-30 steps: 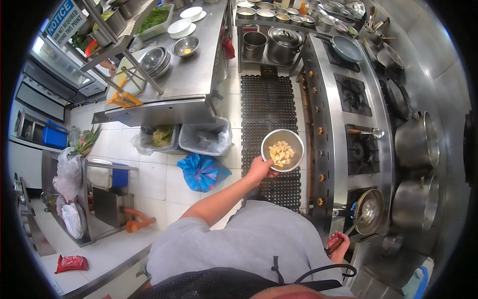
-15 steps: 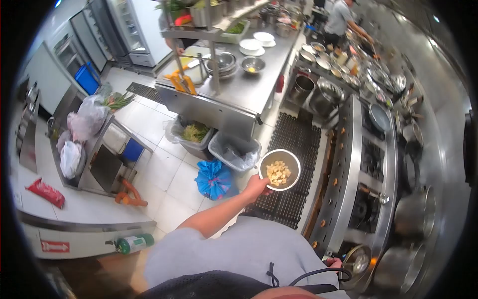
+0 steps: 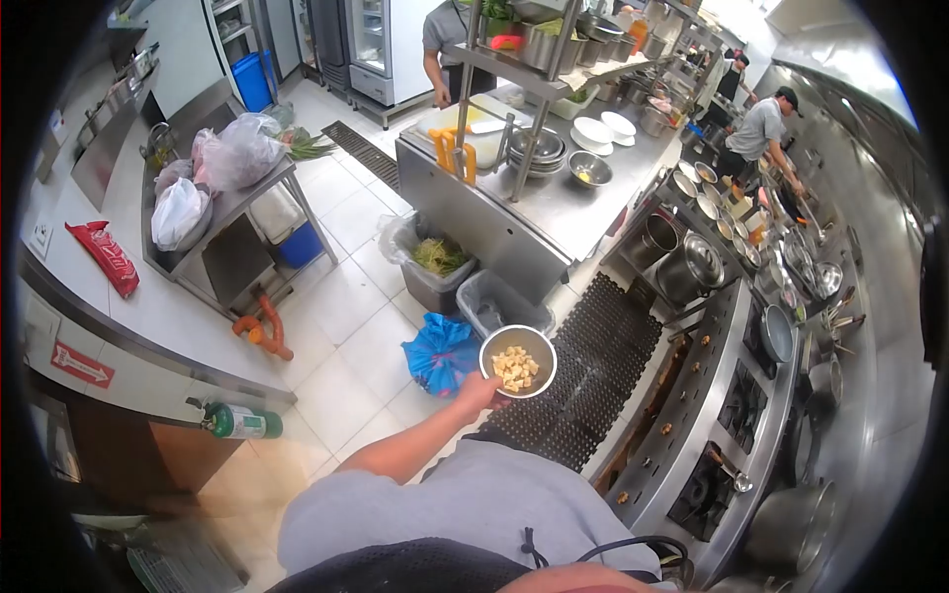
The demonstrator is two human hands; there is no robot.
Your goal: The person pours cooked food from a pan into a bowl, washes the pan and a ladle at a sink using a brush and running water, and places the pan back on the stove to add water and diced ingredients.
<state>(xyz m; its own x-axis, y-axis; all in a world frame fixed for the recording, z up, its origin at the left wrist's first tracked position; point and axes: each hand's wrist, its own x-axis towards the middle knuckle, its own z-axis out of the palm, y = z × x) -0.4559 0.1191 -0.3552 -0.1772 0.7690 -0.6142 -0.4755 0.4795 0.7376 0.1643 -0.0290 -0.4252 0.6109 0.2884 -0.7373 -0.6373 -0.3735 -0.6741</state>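
Observation:
My left hand is closed on the near-left rim of a round metal bowl, held out in front of me over the floor. Small pale yellow-brown chunks lie in the bottom of the bowl. Behind the bowl, lower down, are a blue plastic bag and a grey bin with a clear liner. My right hand does not show; only part of that arm appears at the bottom edge.
A stove with a ladle and pots runs along my right, beside a black rubber mat. Ahead stands a steel worktable with bowls and plates. Two co-workers stand farther off. Plastic bags lie left.
The view has turned to the right and up, showing more of the co-workers. The bowl has shifted slightly left in view, still in my left hand. My right hand has left the view.

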